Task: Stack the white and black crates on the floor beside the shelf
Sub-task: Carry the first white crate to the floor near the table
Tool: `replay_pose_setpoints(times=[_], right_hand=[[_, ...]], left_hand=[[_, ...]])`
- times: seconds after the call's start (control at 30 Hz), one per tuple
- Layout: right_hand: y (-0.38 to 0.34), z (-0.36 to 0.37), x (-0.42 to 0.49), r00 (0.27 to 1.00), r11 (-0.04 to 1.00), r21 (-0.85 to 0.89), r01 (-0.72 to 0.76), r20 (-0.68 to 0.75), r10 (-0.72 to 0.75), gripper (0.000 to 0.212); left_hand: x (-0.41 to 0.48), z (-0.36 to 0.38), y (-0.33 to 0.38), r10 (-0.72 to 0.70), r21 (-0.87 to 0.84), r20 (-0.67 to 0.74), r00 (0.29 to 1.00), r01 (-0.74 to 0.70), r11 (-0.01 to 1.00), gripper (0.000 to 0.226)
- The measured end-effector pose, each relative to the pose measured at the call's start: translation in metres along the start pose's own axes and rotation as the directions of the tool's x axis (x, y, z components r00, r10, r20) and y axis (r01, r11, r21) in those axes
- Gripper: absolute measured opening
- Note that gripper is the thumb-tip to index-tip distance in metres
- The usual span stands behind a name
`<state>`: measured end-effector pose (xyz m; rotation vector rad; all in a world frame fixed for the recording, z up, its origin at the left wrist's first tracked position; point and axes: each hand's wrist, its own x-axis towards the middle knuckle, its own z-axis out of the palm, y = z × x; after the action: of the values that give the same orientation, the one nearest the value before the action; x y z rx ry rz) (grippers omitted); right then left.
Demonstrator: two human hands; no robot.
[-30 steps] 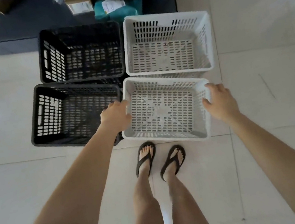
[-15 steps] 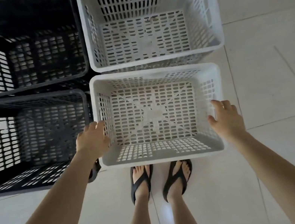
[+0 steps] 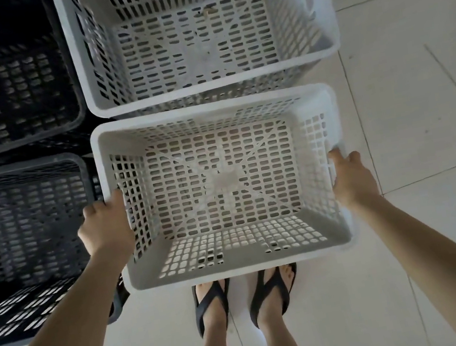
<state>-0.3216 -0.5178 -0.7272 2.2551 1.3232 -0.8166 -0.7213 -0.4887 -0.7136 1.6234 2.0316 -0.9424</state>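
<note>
The near white crate (image 3: 237, 265) is an empty slatted plastic box, right in front of my feet. My left hand (image 3: 106, 224) grips its left wall and my right hand (image 3: 351, 178) grips its right wall. I cannot tell whether it rests on the floor or is slightly raised. A second white crate (image 3: 206, 91) stands just behind it. Two black crates are at the left: the near black crate (image 3: 16, 173) beside my left arm and the far black crate (image 3: 17, 143) behind it, both partly cut off by the frame.
Pale floor tiles (image 3: 427, 137) stretch to the right of the crates and around my feet (image 3: 242, 298) in black flip-flops. The near black crate almost touches the held white crate on its left.
The view has dropped closer to the crates, so the shelf is out of frame. Both hands have shifted from the rim corners to a firm grip on the near white crate's side walls.
</note>
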Motion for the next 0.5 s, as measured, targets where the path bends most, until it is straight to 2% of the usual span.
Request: replay_pose_setpoints(times=[0.1,0.27,0.5], right_hand=[[0.004,0.001,0.002,1.0,1.0,0.014,-0.022,-0.005,0.022,0.07],[0.026,-0.008,-0.004,0.999,0.999,0.029,-0.037,-0.025,0.038,0.075],[0.067,-0.049,-0.034,0.996,0.996,0.052,-0.078,-0.032,0.08,0.053]], left_hand=[[0.001,0.0,0.008,-0.026,-0.032,-0.007,1.0,0.026,0.999,0.062],[-0.008,-0.01,0.021,0.006,-0.082,-0.032,0.999,-0.009,0.997,0.056],[-0.042,-0.052,0.039,0.073,-0.11,0.017,0.997,-0.071,0.991,0.058]])
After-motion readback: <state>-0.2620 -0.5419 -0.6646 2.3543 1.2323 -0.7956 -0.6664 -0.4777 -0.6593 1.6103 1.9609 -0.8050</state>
